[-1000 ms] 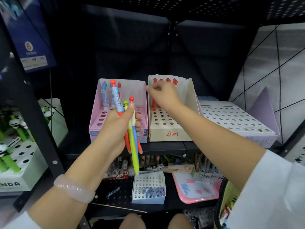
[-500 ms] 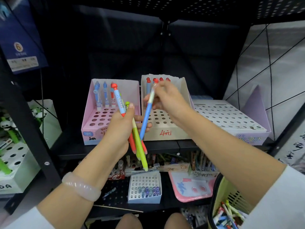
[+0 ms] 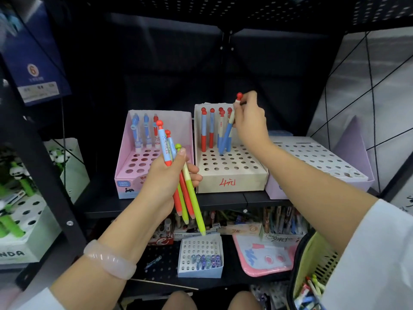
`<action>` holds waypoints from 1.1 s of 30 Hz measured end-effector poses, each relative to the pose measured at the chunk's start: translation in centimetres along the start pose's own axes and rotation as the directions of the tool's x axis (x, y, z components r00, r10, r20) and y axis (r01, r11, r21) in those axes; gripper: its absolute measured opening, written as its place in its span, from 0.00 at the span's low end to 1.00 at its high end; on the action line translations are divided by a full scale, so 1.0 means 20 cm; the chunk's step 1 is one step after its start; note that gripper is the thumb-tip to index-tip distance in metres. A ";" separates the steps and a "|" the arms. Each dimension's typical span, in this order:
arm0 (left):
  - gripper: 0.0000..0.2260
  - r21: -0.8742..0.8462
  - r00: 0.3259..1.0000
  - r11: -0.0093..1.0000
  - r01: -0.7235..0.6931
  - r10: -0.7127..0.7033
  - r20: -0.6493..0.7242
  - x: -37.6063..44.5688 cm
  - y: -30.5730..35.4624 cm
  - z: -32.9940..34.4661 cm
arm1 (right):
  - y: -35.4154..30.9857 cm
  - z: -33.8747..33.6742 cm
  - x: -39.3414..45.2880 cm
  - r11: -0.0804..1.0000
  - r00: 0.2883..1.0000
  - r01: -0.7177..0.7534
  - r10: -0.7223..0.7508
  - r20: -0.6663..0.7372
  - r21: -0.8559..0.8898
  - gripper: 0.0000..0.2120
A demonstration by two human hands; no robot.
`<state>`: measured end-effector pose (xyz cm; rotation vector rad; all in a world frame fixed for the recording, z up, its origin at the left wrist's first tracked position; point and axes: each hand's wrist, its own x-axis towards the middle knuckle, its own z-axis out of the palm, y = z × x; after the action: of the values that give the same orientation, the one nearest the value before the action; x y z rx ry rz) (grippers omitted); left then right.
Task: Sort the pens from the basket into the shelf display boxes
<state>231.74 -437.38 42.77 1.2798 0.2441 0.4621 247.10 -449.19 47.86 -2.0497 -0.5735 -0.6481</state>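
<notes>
1. The right hand (image 3: 249, 121) pinched the upper end of a blue pen (image 3: 226, 134) with a cream top and red cap, held tilted, its tip at a hole in the beige display box (image 3: 232, 179).
2. The left hand (image 3: 166, 177) clenched a bundle of pens (image 3: 186, 193), red, green and blue, in front of the pink display box (image 3: 125, 173).
3. The basket (image 3: 312, 262) sat at lower right, with pens inside.

I see three display boxes (image 3: 231, 175) side by side on the shelf (image 3: 223, 199); the basket (image 3: 312, 265) sits lower right, a small box (image 3: 200, 272) below.
</notes>
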 end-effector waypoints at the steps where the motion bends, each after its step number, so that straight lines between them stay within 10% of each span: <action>1: 0.11 0.003 1.000 1.000 -0.003 0.003 -0.002 0.00 0.00 -0.01 | 0.00 0.00 0.01 1.000 1.000 0.014 -0.014 0.002 -0.001 0.05; 15: 0.10 -0.025 1.000 1.000 -0.019 0.019 -0.010 -0.03 0.00 -0.01 | 0.08 0.09 -0.06 0.978 0.960 -0.009 0.067 0.272 -0.209 0.05; 20: 0.08 -0.048 0.999 0.998 -0.040 0.040 0.006 -0.02 0.00 0.00 | -0.03 0.03 -0.18 0.998 0.978 -0.046 0.038 0.204 0.036 0.04; 25: 0.08 -0.046 0.999 0.998 -0.036 0.035 -0.015 -0.02 -0.02 0.01 | -0.16 -0.03 -0.40 0.943 0.716 -0.104 -0.150 0.682 0.317 0.04; 33: 0.06 -0.063 0.998 0.998 -0.014 0.017 0.058 -0.03 -0.06 0.06 | -0.17 -0.06 -0.43 0.913 0.707 -0.251 -0.054 0.705 0.321 0.07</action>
<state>231.98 -438.84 41.99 1.2327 0.1690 0.4413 238.28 -449.70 45.08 -1.8627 -0.9303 0.3590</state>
